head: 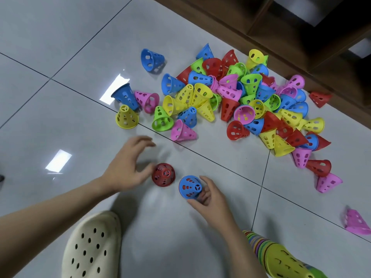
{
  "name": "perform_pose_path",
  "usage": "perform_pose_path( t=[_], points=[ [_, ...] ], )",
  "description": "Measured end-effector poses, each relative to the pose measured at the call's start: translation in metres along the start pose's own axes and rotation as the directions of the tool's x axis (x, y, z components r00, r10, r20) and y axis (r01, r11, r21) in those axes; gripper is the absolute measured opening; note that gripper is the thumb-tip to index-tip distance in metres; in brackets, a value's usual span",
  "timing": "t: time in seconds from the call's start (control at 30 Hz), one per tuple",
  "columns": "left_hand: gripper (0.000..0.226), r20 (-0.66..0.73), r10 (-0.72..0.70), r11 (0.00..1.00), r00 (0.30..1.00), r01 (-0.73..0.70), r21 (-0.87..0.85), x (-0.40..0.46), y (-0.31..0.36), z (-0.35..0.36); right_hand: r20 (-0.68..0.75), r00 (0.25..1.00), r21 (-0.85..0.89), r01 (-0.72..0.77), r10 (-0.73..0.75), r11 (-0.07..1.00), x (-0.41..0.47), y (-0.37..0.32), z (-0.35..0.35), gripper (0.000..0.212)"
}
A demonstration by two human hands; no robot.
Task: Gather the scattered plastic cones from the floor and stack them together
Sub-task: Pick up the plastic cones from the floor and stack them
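A big pile of perforated plastic cones (241, 93) in blue, red, yellow, green and pink lies on the tiled floor. A red cone (163, 174) stands upright in front of me, and my left hand (128, 167) is spread beside it, thumb close to its side. My right hand (208, 199) grips a blue cone (189, 186), which seems to have red inside it, tilted with its tip toward the camera. A long stack of nested cones (279, 255), yellow outermost, lies at the bottom right under my right forearm.
Stray cones lie apart from the pile: a blue one (152, 60) at the back, pink ones (355, 222) at the right. A cream perforated clog (92, 247) is at the bottom left. Dark wooden furniture (301, 27) borders the floor at the top right.
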State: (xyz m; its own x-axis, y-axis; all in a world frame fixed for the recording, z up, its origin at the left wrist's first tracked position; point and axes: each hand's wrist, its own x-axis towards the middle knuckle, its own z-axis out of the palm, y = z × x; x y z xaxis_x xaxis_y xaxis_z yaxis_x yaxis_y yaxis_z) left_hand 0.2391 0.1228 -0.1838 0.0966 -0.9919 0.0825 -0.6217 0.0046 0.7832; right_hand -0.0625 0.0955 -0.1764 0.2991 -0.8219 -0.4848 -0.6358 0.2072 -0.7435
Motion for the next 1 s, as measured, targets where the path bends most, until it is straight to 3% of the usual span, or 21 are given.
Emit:
perform_pose_path(
  t=[0.1,0.17,0.27,0.33,0.5,0.6,0.8,0.93,1.0],
  points=[
    [0.048,-0.313,-0.103,0.991,0.944,0.123,0.045,0.016,-0.016,-0.018,0.073,0.997,-0.089,0.004,0.002,0.996,0.007,-0.021,-0.024,0.052],
    [0.054,-0.387,-0.219,0.968,0.896,0.249,0.029,0.025,-0.031,-0.026,0.026,0.998,0.0,0.065,-0.065,0.998,0.017,-0.041,-0.039,0.043],
    [0.073,-0.329,-0.362,0.923,0.872,0.385,0.005,0.041,-0.054,-0.036,-0.123,0.98,0.065,0.163,-0.154,0.984,0.043,-0.074,-0.045,0.03],
    [0.071,-0.252,-0.376,0.919,0.892,0.393,0.022,0.054,-0.065,-0.043,-0.161,0.964,-0.034,0.207,-0.21,0.978,0.068,-0.087,-0.035,0.028],
    [0.05,-0.13,-0.368,0.919,0.921,0.382,0.098,0.072,-0.076,-0.051,-0.096,0.955,-0.256,0.249,-0.281,0.934,0.143,-0.097,-0.007,0.056],
    [0.046,-0.094,-0.34,0.931,0.936,0.349,0.106,0.072,-0.073,-0.054,-0.075,0.948,-0.345,0.265,-0.308,0.9,0.168,-0.099,0.007,0.061],
    [0.036,-0.189,-0.314,0.949,0.93,0.31,-0.051,0.057,-0.044,-0.064,-0.081,0.95,-0.389,0.248,-0.301,0.887,0.176,-0.093,0.02,0.062],
    [0.039,-0.227,-0.247,0.967,0.942,0.227,-0.113,0.048,-0.003,-0.06,-0.038,0.962,-0.448,0.226,-0.271,0.865,0.167,-0.089,0.021,0.054],
    [0.041,-0.206,-0.207,0.976,0.956,0.187,-0.114,0.041,0.014,-0.057,-0.037,0.969,-0.395,0.211,-0.245,0.894,0.16,-0.087,0.02,0.047]
  ],
)
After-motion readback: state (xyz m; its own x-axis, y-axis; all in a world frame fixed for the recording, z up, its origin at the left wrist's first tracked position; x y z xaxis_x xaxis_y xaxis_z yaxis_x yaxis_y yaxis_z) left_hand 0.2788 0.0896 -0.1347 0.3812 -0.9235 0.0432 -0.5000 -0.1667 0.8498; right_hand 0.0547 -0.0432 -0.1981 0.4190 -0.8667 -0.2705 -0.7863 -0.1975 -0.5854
